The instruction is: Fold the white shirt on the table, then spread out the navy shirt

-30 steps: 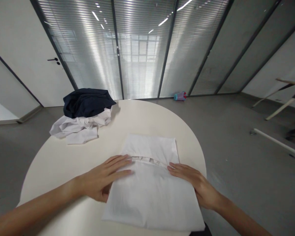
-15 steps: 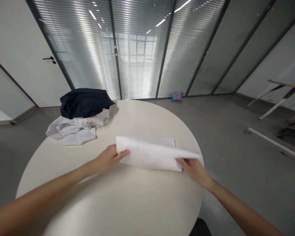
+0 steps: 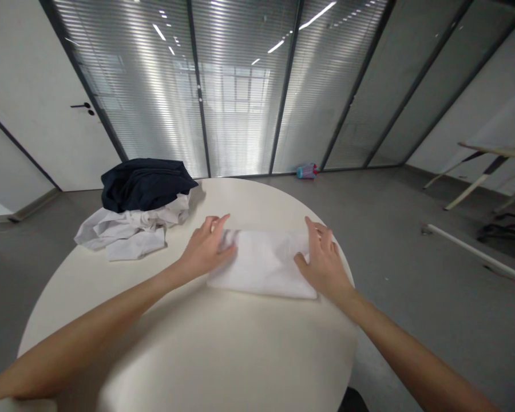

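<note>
A white cloth [image 3: 264,266], folded into a flat rectangular band, lies near the middle of the round table [image 3: 240,349]. My left hand [image 3: 206,246] rests on the cloth's left end with the fingers spread. My right hand [image 3: 321,257] sits on its right end, fingers also apart. Neither hand grips the fabric. Beyond my left hand, a dark navy garment [image 3: 143,186] lies on a crumpled white garment [image 3: 126,232], apart from the folded cloth.
A small blue and pink cylinder [image 3: 306,171] lies on the grey floor beyond the table. Behind it stands a glass wall with blinds [image 3: 240,86]. A white door [image 3: 34,68] is at the left. A white pole [image 3: 476,246] lies on the floor at the right.
The large flat cloth has been folded over toward the far side, lifted at one point, and now lies as a compact band. My hands have moved from gripping its edge to resting on its ends.
</note>
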Action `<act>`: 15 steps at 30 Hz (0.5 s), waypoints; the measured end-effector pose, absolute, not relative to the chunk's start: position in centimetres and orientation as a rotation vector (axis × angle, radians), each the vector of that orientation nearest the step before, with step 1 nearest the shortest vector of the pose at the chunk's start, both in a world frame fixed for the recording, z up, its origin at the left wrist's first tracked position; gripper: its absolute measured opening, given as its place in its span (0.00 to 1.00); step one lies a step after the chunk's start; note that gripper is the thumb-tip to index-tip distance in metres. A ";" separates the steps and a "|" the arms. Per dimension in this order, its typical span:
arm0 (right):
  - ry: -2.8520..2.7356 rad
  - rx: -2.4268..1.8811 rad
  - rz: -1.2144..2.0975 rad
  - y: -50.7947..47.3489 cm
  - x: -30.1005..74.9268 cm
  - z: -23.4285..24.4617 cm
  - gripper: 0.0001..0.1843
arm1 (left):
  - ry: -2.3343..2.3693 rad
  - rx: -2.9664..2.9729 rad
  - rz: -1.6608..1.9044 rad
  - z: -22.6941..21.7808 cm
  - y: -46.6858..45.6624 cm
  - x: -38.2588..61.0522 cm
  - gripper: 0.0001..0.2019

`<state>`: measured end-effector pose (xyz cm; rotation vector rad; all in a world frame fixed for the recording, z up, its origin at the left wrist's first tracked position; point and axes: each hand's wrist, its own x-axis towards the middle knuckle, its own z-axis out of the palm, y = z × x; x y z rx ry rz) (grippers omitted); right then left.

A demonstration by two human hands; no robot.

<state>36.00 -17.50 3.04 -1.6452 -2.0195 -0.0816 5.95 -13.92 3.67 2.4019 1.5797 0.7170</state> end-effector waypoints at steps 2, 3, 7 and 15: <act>-2.232 -1.523 -0.191 -16.6 34.5 3.6 0.30 | 1.442 2.704 0.747 4.7 -13.5 7.7 0.27; -2.333 -1.490 -0.192 -16.0 33.8 3.6 0.27 | 1.365 2.781 0.699 4.9 -13.1 8.6 0.24; -2.540 -1.540 0.012 -13.0 32.6 1.7 0.29 | 1.333 2.754 0.338 4.0 -11.0 11.1 0.24; -2.496 -1.547 0.135 -11.9 33.7 -0.5 0.30 | 1.592 2.591 0.060 4.2 -8.6 11.1 0.28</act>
